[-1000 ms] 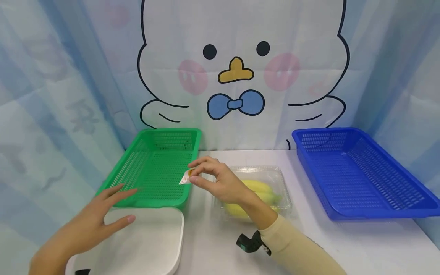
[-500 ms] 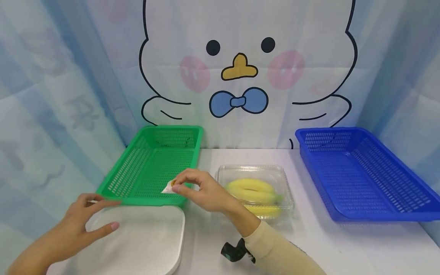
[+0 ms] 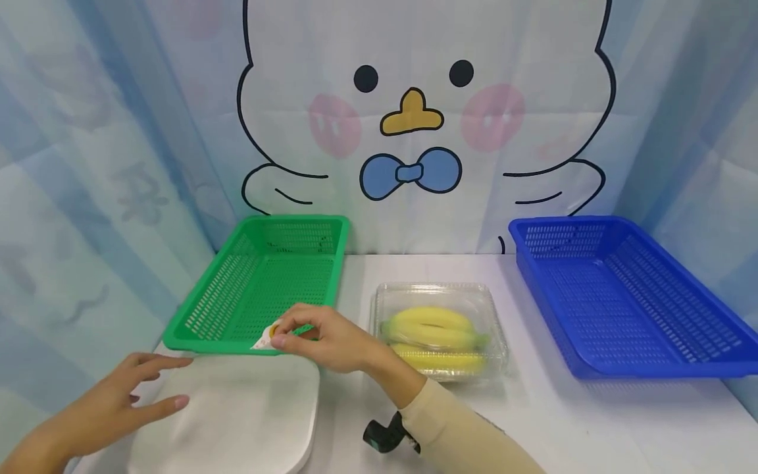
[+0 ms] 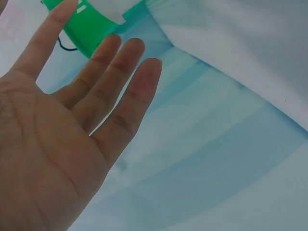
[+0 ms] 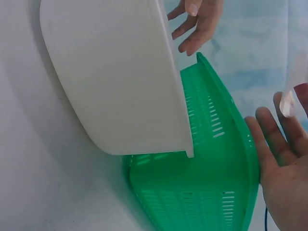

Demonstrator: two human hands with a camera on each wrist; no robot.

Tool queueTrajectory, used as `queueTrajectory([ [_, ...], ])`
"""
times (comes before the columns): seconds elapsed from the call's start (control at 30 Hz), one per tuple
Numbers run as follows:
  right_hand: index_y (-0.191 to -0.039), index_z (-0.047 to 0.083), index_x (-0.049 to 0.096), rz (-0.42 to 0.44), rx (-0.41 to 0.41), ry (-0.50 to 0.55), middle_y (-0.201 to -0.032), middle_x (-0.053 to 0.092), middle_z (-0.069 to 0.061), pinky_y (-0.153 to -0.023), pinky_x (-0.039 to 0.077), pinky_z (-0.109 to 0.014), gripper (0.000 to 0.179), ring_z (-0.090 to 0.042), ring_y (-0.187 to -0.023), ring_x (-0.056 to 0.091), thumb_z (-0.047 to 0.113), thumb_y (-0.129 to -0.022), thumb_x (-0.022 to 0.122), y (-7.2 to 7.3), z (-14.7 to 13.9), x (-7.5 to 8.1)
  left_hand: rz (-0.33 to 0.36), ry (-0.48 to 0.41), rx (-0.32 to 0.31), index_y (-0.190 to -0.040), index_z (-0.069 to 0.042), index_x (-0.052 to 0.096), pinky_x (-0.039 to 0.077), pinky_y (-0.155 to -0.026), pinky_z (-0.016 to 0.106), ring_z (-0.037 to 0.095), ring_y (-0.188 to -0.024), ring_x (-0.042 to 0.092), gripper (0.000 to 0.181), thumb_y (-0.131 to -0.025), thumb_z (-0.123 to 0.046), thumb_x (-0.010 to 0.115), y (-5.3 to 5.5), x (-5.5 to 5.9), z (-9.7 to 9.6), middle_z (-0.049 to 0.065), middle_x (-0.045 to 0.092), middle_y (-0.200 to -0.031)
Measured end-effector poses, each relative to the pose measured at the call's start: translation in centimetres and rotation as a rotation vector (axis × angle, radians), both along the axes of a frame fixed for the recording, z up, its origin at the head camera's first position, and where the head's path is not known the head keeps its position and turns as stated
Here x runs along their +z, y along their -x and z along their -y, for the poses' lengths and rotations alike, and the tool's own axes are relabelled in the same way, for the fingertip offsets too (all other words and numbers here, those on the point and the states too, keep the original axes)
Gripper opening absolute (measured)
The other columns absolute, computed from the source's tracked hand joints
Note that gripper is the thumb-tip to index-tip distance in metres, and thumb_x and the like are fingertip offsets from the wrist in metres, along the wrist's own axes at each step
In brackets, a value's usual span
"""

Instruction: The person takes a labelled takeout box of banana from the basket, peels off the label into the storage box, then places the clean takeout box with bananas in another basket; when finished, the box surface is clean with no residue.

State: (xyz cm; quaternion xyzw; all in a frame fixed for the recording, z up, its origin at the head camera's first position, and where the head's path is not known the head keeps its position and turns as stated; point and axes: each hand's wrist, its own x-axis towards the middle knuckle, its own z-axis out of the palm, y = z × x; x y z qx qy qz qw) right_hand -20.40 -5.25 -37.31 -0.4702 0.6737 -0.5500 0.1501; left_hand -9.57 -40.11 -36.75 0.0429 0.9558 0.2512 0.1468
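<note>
My right hand (image 3: 331,339) pinches a small white packet (image 3: 263,338) with an orange-yellow spot between thumb and fingers. It is over the front rim of the green basket (image 3: 237,345), beside the back edge of the white bin (image 3: 237,408). In the right wrist view, the packet (image 5: 288,103) is partly cut off by the frame edge. My left hand (image 3: 118,408) hovers at the bin's left side, thumb and fingers apart, holding nothing. The left wrist view shows its palm (image 4: 48,149) bare. I cannot see what the bin contains.
A clear lidded plastic box (image 3: 438,296) with bananas (image 3: 435,332) inside stands mid-table. On the right is a blue mesh basket (image 3: 592,316). Printed curtains (image 3: 408,217) close off the back and sides. A black device (image 3: 385,434) is strapped at my right wrist.
My right hand has carried the packet left and toward me, from the green basket's right side to its front rim. The left hand has shifted left and lower.
</note>
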Motion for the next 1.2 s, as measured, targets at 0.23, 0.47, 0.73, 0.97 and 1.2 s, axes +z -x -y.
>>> queueTrajectory([
  [0.23, -0.110, 0.000, 0.072, 0.052, 0.045, 0.034, -0.131, 0.063, -0.010, -0.097, 0.054, -0.024, 0.017, -0.001, -0.123, 0.056, 0.012, -0.105, 0.061, -0.2, 1.2, -0.5, 0.128, -0.013, 0.025, -0.155, -0.004, 0.041, 0.055, -0.085, 0.060, 0.056, -0.124, 0.052, 0.069, -0.104, -0.045, 0.059, 1.1, -0.2, 0.7, 0.037, 0.037, -0.148],
  [0.47, -0.110, -0.008, 0.073, 0.108, 0.129, 0.091, -0.126, 0.063, -0.018, -0.099, 0.053, -0.024, 0.019, 0.000, -0.118, 0.057, 0.005, -0.103, 0.061, -0.9, 2.9, -0.8, 0.130, -0.011, 0.031, -0.151, 0.002, 0.045, 0.057, -0.084, 0.056, 0.051, -0.120, 0.058, 0.068, -0.103, -0.044, 0.060, 1.2, -0.9, 1.2, 0.041, 0.037, -0.149],
  [0.73, -0.116, -0.002, 0.074, 0.052, 0.213, -0.087, -0.130, 0.062, -0.008, -0.095, 0.052, -0.017, 0.023, 0.003, -0.120, 0.055, 0.013, -0.106, 0.059, -1.5, 4.2, -1.1, 0.058, -0.036, -0.007, -0.150, 0.000, 0.047, 0.059, -0.085, 0.052, 0.044, -0.116, 0.062, 0.067, -0.101, -0.041, 0.066, 1.4, -0.8, 1.2, 0.036, 0.044, -0.149],
  [0.97, -0.120, 0.003, 0.074, -0.015, 0.243, -0.189, -0.134, 0.061, -0.004, -0.094, 0.051, -0.013, 0.025, 0.003, -0.124, 0.054, 0.019, -0.106, 0.060, -1.5, 4.9, -1.7, 0.004, -0.067, -0.047, -0.150, -0.003, 0.047, 0.058, -0.083, 0.054, 0.049, -0.115, 0.061, 0.067, -0.098, -0.037, 0.071, 0.7, -1.4, 0.9, 0.035, 0.042, -0.150],
  [1.2, -0.122, 0.011, 0.074, -0.147, 0.233, -0.305, -0.142, 0.058, -0.001, -0.094, 0.047, -0.008, 0.028, 0.004, -0.128, 0.051, 0.029, -0.107, 0.058, -2.0, 6.1, -2.4, -0.023, -0.086, -0.049, -0.149, -0.006, 0.049, 0.058, -0.081, 0.055, 0.048, -0.115, 0.060, 0.065, -0.097, -0.036, 0.072, 0.5, -1.9, 0.9, 0.034, 0.040, -0.152],
])
